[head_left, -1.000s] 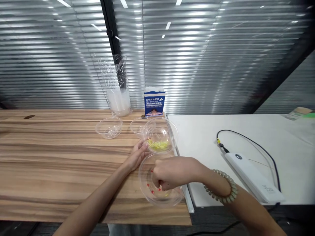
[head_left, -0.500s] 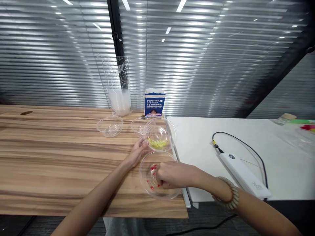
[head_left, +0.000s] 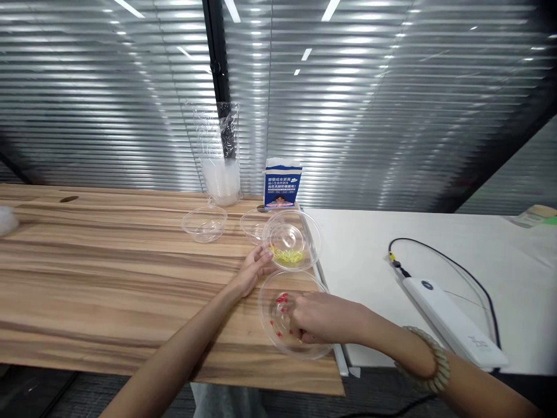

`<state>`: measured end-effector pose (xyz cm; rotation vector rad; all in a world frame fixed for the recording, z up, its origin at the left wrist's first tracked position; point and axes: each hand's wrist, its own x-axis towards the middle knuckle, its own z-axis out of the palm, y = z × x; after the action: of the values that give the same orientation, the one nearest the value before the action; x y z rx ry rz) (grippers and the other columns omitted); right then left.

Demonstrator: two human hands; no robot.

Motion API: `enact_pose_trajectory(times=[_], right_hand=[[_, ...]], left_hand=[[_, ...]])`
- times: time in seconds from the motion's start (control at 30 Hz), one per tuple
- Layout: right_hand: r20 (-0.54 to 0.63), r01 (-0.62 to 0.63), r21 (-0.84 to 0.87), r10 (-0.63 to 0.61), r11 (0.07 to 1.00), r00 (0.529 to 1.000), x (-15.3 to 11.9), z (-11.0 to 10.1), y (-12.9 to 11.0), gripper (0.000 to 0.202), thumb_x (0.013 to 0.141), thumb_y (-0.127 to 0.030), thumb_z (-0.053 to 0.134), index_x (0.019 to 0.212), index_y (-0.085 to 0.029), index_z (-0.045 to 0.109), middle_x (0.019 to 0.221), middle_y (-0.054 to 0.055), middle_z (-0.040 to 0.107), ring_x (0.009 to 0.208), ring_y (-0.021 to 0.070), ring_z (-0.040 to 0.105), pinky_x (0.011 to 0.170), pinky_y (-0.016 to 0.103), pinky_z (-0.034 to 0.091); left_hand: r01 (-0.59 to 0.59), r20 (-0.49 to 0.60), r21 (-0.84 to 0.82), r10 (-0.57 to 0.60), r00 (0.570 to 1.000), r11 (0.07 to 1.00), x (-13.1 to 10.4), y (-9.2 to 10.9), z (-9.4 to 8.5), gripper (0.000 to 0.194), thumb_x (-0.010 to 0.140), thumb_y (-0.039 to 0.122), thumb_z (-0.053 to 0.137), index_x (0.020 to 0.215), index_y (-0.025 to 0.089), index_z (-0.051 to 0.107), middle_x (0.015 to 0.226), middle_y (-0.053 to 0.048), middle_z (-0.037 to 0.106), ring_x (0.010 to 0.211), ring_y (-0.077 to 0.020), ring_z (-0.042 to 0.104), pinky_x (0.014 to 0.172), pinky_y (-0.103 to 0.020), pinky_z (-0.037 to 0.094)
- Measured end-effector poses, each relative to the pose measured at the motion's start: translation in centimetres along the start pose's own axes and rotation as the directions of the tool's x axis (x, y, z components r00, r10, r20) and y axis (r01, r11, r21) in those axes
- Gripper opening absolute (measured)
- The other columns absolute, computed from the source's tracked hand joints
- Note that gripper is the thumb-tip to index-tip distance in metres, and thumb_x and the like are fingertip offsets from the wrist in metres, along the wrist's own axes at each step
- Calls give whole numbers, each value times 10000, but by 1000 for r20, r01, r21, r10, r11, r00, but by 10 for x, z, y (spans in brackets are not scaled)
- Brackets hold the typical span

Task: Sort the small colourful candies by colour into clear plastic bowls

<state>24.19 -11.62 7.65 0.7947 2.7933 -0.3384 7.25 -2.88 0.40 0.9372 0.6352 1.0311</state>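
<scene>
A clear plastic bowl (head_left: 313, 238) with yellow pieces (head_left: 289, 256) in it is tilted, with my left hand (head_left: 253, 268) holding its left rim. Nearer to me stands another clear bowl (head_left: 266, 325) with several small red pieces (head_left: 282, 298) scattered inside. My right hand (head_left: 314, 317) reaches down into this near bowl, fingers curled together and pointing to its bottom. Its fingertips are partly hidden, and I cannot make out what is between them.
Two more clear bowls, one on the left (head_left: 204, 225) and one behind the tilted bowl (head_left: 252, 223), stand near a bag of cups (head_left: 223, 180) and a blue printed bag (head_left: 282, 184). A white power bank (head_left: 455, 322) with a black cable lies on the white table (head_left: 352, 244).
The whole view has shifted, so things appear slightly farther right. Both hands keep nearly the same places at their bowls.
</scene>
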Motion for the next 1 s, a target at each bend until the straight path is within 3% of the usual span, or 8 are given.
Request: enact_pose_trajectory(times=[0.2,0.4,0.67,0.8,1.0], right_hand=[[-34,-76,-134,72,988,997,-3,3,-1,209,759,-8,511,685,-112,677,643,56,641,517,124,451,467,290,217],[-48,-90,-107,86,990,995,-1,-3,-3,105,747,-131,591,776,-95,685,724,83,674,544,139,496,470,285,194],[-175,-105,-28,99,994,980,4,2,4,143,810,-98,513,734,-130,630,618,19,591,484,99,355,473,274,164],[-203,-71,5,71,997,977,5,-2,1,162,810,-72,500,756,-139,638,630,11,580,509,100,359,485,265,175],[-167,-77,29,81,997,983,7,-5,-3,190,794,-36,506,681,-137,621,599,-4,556,472,88,304,472,265,156]], left_hand=[[-6,6,-10,6,1000,1000,-2,4,4,501,640,402,809,1047,184,614,1226,-106,621,965,-206,650,770,-284,535],[-10,-7,-4,10,1000,1000,-2,4,4,496,645,400,805,1047,186,610,1188,-101,633,976,-208,644,798,-308,533],[-5,2,2,5,1000,1000,-2,4,5,512,645,399,805,1064,178,611,1232,-109,608,947,-193,650,788,-302,545],[-11,10,14,11,1000,1000,-2,4,5,493,673,397,786,1082,184,609,1212,-101,619,966,-192,645,802,-303,543],[-7,31,11,7,999,1000,-1,3,4,502,670,405,787,1083,187,600,1248,-105,602,976,-200,647,804,-306,544]])
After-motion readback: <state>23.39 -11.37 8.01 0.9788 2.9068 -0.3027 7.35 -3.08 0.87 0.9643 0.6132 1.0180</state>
